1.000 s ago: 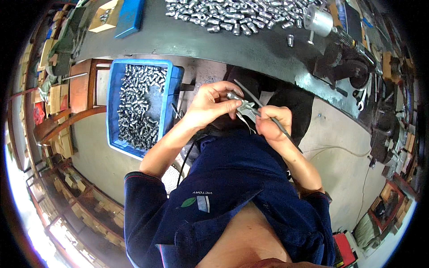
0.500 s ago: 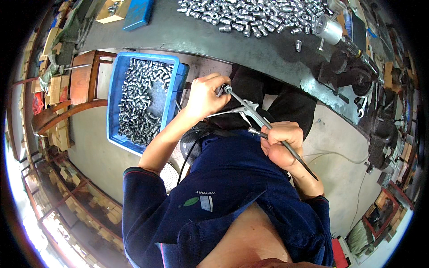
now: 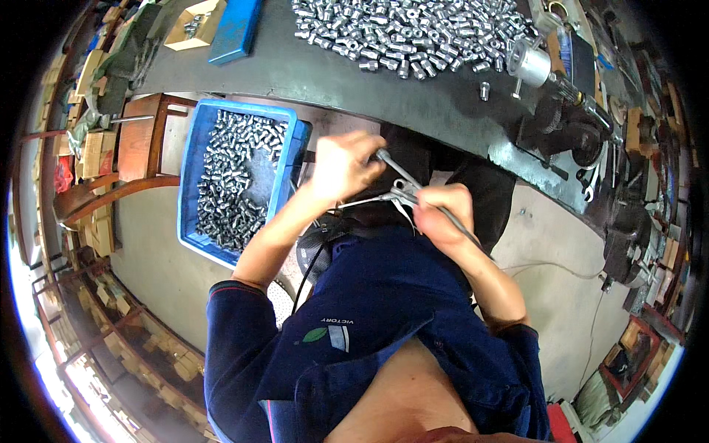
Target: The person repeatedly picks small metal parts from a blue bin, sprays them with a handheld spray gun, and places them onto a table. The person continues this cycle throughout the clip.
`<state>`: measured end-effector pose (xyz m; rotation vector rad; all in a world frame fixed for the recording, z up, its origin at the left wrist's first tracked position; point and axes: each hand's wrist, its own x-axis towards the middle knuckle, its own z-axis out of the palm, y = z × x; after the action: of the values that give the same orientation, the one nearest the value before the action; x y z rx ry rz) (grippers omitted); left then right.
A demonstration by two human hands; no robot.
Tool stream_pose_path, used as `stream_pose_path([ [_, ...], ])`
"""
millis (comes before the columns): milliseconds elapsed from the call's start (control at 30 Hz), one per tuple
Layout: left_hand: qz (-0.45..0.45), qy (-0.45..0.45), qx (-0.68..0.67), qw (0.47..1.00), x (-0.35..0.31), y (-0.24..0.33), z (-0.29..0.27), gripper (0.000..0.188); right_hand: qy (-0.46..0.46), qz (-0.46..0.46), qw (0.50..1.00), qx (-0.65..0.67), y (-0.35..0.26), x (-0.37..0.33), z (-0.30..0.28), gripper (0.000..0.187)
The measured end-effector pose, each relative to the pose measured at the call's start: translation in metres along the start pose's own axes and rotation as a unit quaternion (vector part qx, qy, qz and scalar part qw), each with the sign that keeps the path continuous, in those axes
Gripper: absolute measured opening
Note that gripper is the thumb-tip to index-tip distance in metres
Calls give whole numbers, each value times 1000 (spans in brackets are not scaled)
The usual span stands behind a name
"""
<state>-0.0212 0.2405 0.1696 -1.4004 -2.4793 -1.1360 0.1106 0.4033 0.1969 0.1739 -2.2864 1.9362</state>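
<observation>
My left hand (image 3: 341,168) is blurred with motion and closed around the top end of a thin metal tool (image 3: 395,171), just beside the blue crate's right wall. My right hand (image 3: 442,214) grips the lower part of the same tool, where two thin rods (image 3: 369,201) meet at its jaws; a grey handle runs back under my wrist. Both hands are held over my lap, below the edge of the dark workbench (image 3: 310,70). Whether a small part sits in the tool's tip I cannot make out.
A blue plastic crate (image 3: 193,166) full of small shiny metal fittings sits on a wooden stool at my left. Several more fittings (image 3: 413,33) are heaped on the bench, with a round metal fixture (image 3: 528,63) at the right. Cluttered shelves ring the concrete floor.
My right hand has come back up toward the left hand, shortening the gap between them. The left hand has shifted slightly and is now blurred. The view has tilted a little.
</observation>
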Motion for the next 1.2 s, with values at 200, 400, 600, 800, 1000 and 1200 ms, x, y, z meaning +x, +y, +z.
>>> stream_pose_path([
  [200, -103, 103, 16, 989, 29, -33, -24, 21, 95, -13, 995, -28, -15, -30, -18, 28],
  [400, -117, 13, 89, 989, 108, -53, -17, 27, 46, 16, 992, 120, -3, -41, -7, 48],
  [600, -129, 107, -225, 960, 186, -73, -31, 42, 61, 51, 993, 89, -2, -42, -8, 37],
  [800, -165, 70, -137, 974, 116, -63, -87, 32, 86, 81, 991, 67, -2, -46, -6, 36],
  [1000, -373, 177, -72, 908, -49, -137, -133, 31, 67, 114, 976, 174, -2, -43, 9, 35],
  [1200, -498, -30, 148, 854, -228, -209, -115, 40, 17, 134, 976, 172, -3, -32, 15, 30],
])
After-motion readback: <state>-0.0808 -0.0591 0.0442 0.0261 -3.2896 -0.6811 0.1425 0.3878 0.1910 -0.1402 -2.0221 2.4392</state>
